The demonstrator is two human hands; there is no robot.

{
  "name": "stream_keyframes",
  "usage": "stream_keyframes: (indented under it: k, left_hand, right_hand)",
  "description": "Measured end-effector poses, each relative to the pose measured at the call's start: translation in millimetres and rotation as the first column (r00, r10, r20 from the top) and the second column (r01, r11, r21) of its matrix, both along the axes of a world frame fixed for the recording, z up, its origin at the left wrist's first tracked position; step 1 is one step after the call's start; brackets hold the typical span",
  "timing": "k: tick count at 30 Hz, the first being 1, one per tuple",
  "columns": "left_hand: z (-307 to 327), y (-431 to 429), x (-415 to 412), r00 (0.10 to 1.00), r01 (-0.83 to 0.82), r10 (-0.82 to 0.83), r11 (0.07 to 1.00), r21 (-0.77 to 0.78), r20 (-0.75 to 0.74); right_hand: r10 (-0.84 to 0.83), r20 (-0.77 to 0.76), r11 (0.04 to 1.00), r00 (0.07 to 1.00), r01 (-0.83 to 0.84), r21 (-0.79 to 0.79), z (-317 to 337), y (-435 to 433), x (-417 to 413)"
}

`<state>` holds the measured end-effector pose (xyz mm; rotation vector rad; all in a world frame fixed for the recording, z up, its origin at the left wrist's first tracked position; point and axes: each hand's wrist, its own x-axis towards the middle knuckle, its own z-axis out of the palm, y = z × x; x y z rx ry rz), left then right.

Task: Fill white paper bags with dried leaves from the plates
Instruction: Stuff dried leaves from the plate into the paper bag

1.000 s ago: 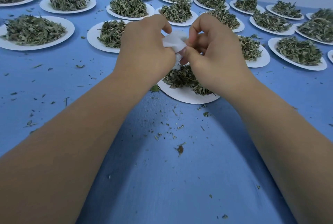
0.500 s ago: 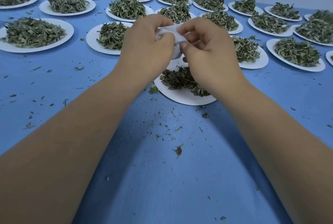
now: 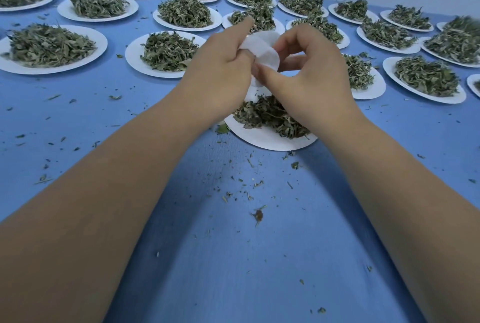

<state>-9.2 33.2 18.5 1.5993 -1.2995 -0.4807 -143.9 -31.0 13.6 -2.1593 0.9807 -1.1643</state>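
Observation:
A small white paper bag (image 3: 265, 50) hangs between both hands above the nearest plate (image 3: 262, 138). My left hand (image 3: 220, 68) pinches its left edge. My right hand (image 3: 306, 73) pinches its right and lower edge with thumb and fingers. The bag's mouth looks spread wide, and its lower part is hidden behind my fingers. On the nearest plate lies a low heap of dried leaves (image 3: 270, 117), partly covered by my right wrist.
Several white plates heaped with dried leaves stand in rows across the far half of the blue table (image 3: 233, 257), such as one at the left (image 3: 101, 42) and one at the right (image 3: 457, 97). Leaf crumbs (image 3: 257, 215) are scattered on the near surface.
Both hands have stayed above the nearest plate while working the bag. The bag has gone from crumpled between the fingers to spread wider, showing a rounded white surface.

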Motion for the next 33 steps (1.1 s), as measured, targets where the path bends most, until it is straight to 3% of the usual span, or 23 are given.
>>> stream_keyframes:
  k: [5, 10, 14, 18, 25, 29, 33]
  left_hand:
    - [1.1, 4.8, -10.2, 0.963, 0.074, -0.074, 0.997, 0.011, 0.258]
    - [2.9, 5.3, -10.1, 0.965, 0.034, -0.027, 0.999, -0.024, 0.26]
    - [-1.3, 1.4, -3.1, 0.898, -0.062, 0.078, 0.997, -0.051, 0.432]
    - [-2.5, -1.4, -5.6, 0.913, -0.053, 0.072, 0.997, -0.058, 0.402]
    - [-1.7, 1.4, -3.7, 0.942, -0.056, 0.071, 0.997, -0.053, 0.328]
    - [-1.3, 1.1, 8.5, 0.892, -0.172, 0.187, 0.982, -0.075, 0.411]
    - [-3.5, -4.6, 17.5, 0.861, -0.23, 0.243, 0.97, -0.084, 0.447]
  right_hand:
    - [-0.025, -0.109, 0.989, 0.994, 0.009, -0.149, 1.4, 2.2, 4.7]
    - [-0.09, -0.152, 0.963, 0.984, 0.047, -0.267, 1.0, -1.3, 5.1]
    - [-0.092, -0.082, 0.987, 0.992, 0.081, -0.137, 1.3, -1.2, 4.3]
    - [-0.061, -0.021, 0.998, 0.998, 0.061, -0.028, 0.5, 0.5, 8.8]
    - [-0.009, -0.034, 1.0, 0.999, 0.008, -0.021, -1.8, 0.7, 9.9]
    - [0.153, 0.012, 0.985, 0.988, -0.154, 0.084, -4.1, -1.9, 7.7]
    - [0.089, 0.048, 0.996, 0.995, -0.09, 0.015, -2.8, -3.2, 7.8]
